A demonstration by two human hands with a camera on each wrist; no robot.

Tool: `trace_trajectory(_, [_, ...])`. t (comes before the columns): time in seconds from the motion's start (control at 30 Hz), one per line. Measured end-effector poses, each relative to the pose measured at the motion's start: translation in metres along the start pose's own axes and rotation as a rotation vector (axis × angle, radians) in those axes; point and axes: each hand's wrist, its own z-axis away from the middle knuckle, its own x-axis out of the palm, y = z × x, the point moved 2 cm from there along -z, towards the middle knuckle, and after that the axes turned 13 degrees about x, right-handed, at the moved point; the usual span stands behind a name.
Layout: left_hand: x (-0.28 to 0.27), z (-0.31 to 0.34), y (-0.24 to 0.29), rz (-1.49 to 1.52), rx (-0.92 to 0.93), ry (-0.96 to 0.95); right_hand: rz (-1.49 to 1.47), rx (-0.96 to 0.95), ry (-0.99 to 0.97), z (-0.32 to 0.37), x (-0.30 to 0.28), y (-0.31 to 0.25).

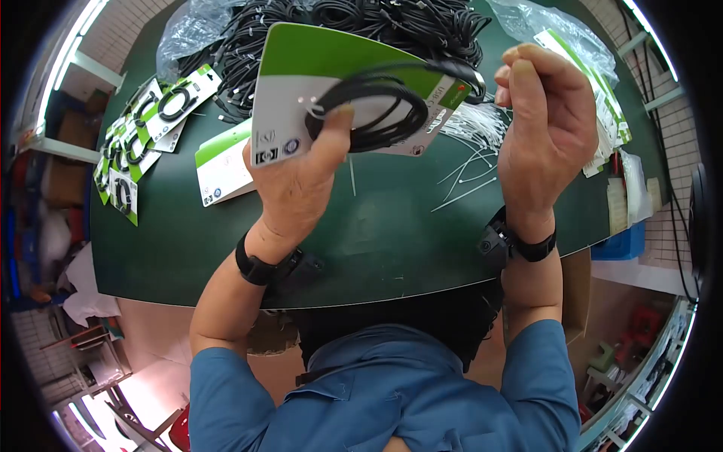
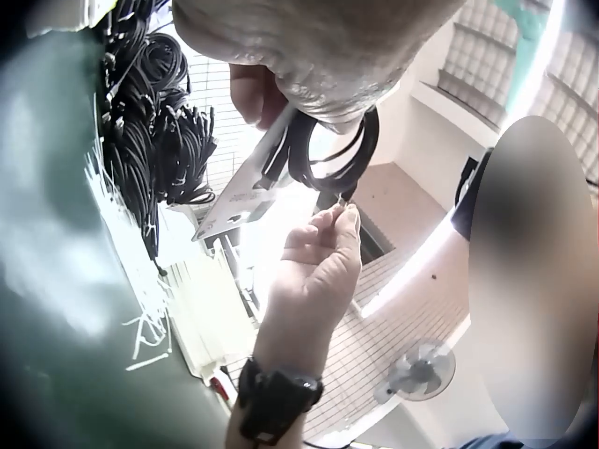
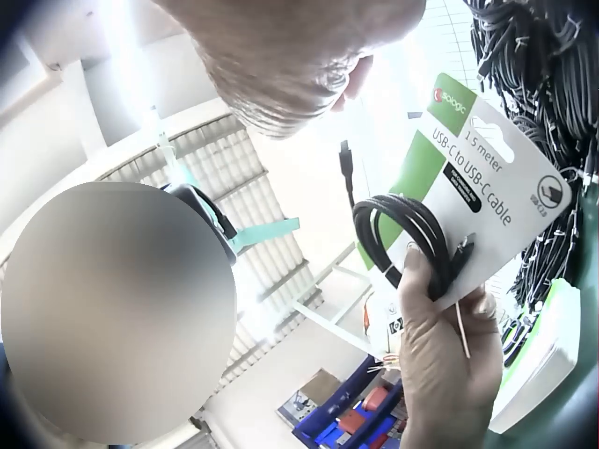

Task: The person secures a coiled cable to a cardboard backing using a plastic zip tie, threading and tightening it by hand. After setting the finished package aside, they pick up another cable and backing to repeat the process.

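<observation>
My left hand grips a green and white packaging card, its thumb pressing a coiled black USB-C cable against the card. A thin white cable tie sticks out below the coil in the right wrist view. One cable plug stands free of the coil, pointing up toward my right hand. That hand is raised beside the card, thumb and forefinger tips together and the other fingers curled. Nothing shows between them, and a small gap separates them from the plug.
A heap of black cables lies at the back of the green table. White cable ties are scattered beyond the card. Carded cables pile up at left; blank cards lie nearby. More cards and plastic bags are at right.
</observation>
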Motion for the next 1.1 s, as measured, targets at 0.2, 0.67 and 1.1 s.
trace_trajectory(0.2, [0.004,-0.007,-0.005,0.252,-0.287,0.234,0.326,-0.431,-0.363,0.016,0.026,-0.005])
trace_trajectory(0.67, [0.011,0.003,-0.005,0.297,-0.237,0.259,0.66,-0.595,-0.436,0.048,0.055,0.015])
trace_trajectory(1.1, [0.003,0.006,-0.012,0.228,-0.179,0.207,0.642,-0.633,-0.437,0.056,0.057,0.005])
